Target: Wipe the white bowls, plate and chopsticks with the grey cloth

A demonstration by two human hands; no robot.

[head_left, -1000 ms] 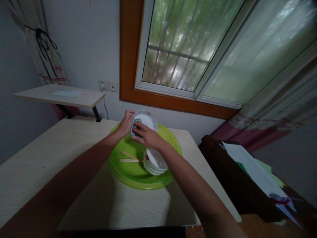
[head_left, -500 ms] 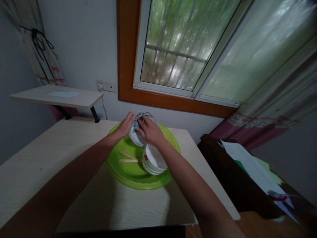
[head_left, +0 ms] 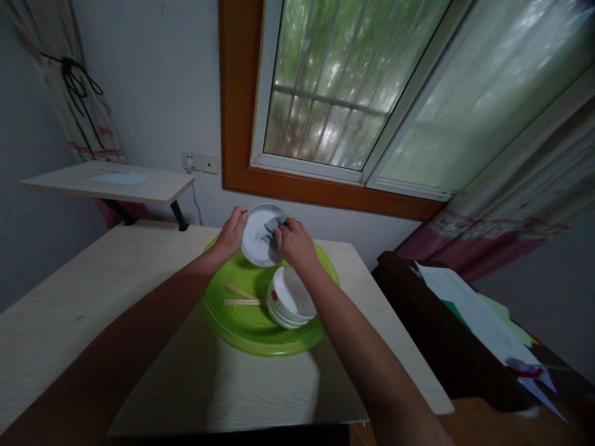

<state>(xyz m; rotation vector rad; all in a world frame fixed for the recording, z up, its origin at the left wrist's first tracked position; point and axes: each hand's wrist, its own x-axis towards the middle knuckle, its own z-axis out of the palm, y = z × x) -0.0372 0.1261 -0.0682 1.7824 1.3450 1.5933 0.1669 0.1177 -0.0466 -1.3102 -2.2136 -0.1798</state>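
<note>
Across the pale, wood-grained worktop (head_left: 260, 390), one broad green tray (head_left: 274, 350) sits with its rounded rim showing a slight gloss. Toward its near right side stands a stack of white bowls (head_left: 292, 296), smooth inside, with a red motif on the outer wall. Above the tray's far part, the plate (head_left: 255, 240) is held up, tilted toward the viewer: round, shallow, white, with a greyish patterned band around its rim. The left hand (head_left: 231, 234) pinches its left edge between the fingers; the right hand (head_left: 297, 244) has its fingers bunched on a crumpled grey-green cloth (head_left: 274, 227), pressed against the plate's right side. Slim, light wooden chopsticks (head_left: 242, 302) lie left of the bowls
</note>
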